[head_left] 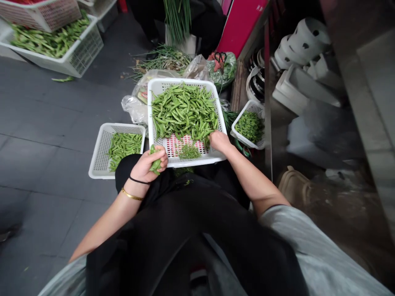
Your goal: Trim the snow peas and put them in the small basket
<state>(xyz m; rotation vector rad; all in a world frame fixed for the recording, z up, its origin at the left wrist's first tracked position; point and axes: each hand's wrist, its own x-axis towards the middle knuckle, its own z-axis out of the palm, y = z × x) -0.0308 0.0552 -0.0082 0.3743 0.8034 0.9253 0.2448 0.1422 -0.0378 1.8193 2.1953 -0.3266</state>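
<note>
A white plastic basket (219,111) sits in front of my lap, heaped with green pea pods (185,107). Small green trimmings (189,152) lie in its near part, where the slotted bottom shows. At the basket's near left corner, my left hand (152,162) is closed around several pea pods (155,164). My right hand (219,142) reaches over the right side to the edge of the heap, fingers curled down among the pods; its fingertips are hidden, so what they hold cannot be made out. A smaller white basket (98,158) with more pods stands on the floor at left.
A small basket (261,107) of leafy greens stands at right, beside a metal post (268,94). Beyond the big basket lie plastic bags (135,107), scissors (219,59) and loose scallions (166,57). Another person holds a scallion bunch (177,20). Stacked baskets (83,51) stand far left.
</note>
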